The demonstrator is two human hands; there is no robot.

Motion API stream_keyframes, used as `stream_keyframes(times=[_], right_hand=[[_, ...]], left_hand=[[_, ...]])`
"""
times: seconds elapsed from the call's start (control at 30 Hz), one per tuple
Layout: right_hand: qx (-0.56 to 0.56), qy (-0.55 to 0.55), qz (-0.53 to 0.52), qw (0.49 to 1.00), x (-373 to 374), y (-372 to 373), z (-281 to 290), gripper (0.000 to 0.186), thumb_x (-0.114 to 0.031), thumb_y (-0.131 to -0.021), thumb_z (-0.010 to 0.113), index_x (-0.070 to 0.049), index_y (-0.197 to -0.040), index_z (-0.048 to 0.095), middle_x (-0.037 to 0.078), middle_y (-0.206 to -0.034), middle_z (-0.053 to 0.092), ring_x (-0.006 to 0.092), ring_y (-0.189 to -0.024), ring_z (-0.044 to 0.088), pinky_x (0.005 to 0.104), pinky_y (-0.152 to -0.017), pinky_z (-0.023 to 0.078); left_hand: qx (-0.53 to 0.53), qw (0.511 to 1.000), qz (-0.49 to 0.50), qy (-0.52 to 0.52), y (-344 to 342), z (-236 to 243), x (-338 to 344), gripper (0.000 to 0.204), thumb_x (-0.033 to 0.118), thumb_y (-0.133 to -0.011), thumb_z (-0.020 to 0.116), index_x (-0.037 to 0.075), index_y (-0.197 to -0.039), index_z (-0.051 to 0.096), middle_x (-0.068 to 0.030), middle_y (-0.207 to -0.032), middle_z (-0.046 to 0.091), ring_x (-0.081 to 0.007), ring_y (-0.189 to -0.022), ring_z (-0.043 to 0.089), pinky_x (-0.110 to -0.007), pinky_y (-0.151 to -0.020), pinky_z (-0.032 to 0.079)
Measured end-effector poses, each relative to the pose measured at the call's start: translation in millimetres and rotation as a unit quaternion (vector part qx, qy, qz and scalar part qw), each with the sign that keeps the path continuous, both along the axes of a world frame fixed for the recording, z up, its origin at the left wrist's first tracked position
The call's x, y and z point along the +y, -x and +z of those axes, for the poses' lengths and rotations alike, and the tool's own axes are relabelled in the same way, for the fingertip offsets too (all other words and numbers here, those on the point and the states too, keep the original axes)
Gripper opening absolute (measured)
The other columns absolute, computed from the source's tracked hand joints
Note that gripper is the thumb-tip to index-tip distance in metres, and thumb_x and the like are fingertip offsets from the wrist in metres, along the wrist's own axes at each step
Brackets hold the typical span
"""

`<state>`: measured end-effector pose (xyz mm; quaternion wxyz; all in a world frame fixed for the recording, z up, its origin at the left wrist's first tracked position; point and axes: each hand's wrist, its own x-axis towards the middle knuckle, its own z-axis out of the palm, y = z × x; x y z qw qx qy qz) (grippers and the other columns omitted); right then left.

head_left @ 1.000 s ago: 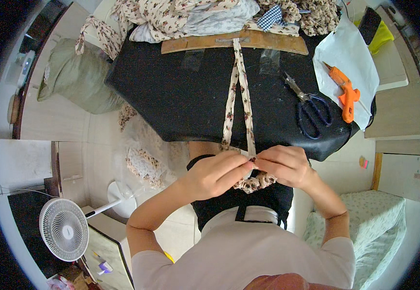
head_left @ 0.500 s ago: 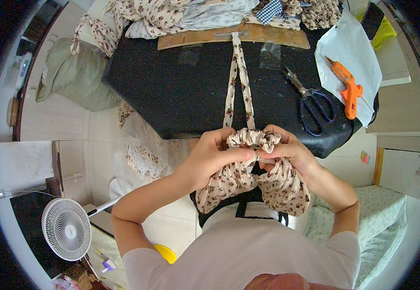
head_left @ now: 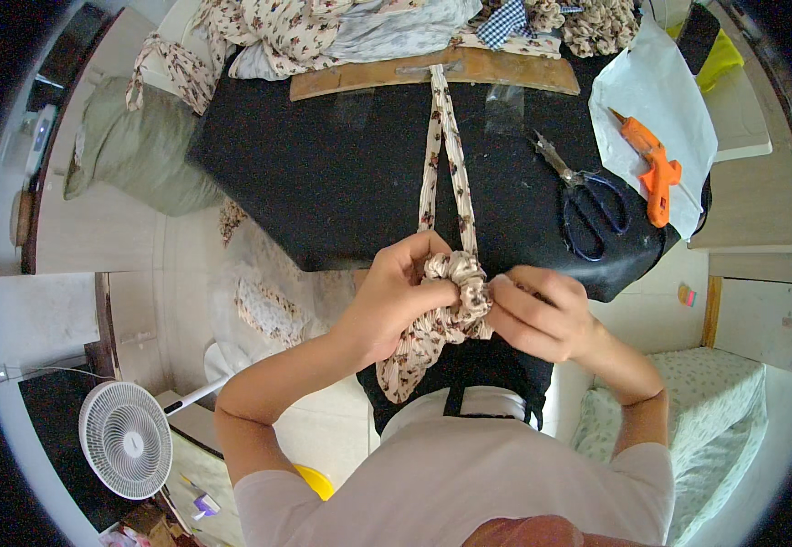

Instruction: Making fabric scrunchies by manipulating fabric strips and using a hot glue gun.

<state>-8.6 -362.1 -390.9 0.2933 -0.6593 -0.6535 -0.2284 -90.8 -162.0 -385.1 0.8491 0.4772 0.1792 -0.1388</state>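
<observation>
A gathered bundle of cream floral fabric (head_left: 446,319), printed with small dark flowers, hangs over my lap at the table's near edge. My left hand (head_left: 403,296) pinches its scrunched upper part between thumb and fingers. On the bundle's right side, my right hand (head_left: 542,314) has its fingers curled in against the ruffled edge. Whatever lies between those fingertips is hidden. Two narrow strips of the same cloth (head_left: 453,169) stretch from the bundle up to a curved wooden board (head_left: 350,80).
The black-covered table (head_left: 305,164) carries dark-handled scissors (head_left: 587,196) and an orange glue gun (head_left: 653,173) on a white sheet (head_left: 615,82). Floral cloth (head_left: 277,36) is heaped at the far edge. A white fan (head_left: 127,439) stands lower left.
My right hand has shifted its hold to the bundle's right edge, its fingers now curled. The bundle has turned, and its right lobe no longer shows. My left hand keeps its pinch.
</observation>
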Motion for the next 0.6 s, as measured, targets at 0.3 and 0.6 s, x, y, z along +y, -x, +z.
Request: stream_keyframes(times=[0.3,0.6], right_hand=[[0.082,-0.049,0.001,0.995,5,-5,-11,0.033,-0.012,-0.061,0.065,-0.001,-0.092,0.064,0.011,-0.091,0.062,0.0225,-0.074,0.062,0.0268,-0.057,0.053],[0.17,-0.04,-0.006,0.985,11,-9,-13,0.03,-0.011,-0.062,0.065,-0.001,-0.09,0.065,0.011,-0.087,0.062,0.0207,-0.068,0.062,0.0278,-0.052,0.053]], left_hand=[[-0.3,0.914,-0.002,-0.274,13,-27,-4,0.028,-0.006,-0.075,0.067,0.001,-0.091,0.045,-0.0225,-0.112,0.061,-0.0209,-0.094,0.065,-0.027,-0.076,0.053],[-0.336,0.924,0.063,-0.17,14,-44,-11,0.034,-0.003,-0.073,0.073,0.004,-0.083,0.042,-0.0237,-0.113,0.058,-0.027,-0.105,0.061,-0.029,-0.082,0.051]])
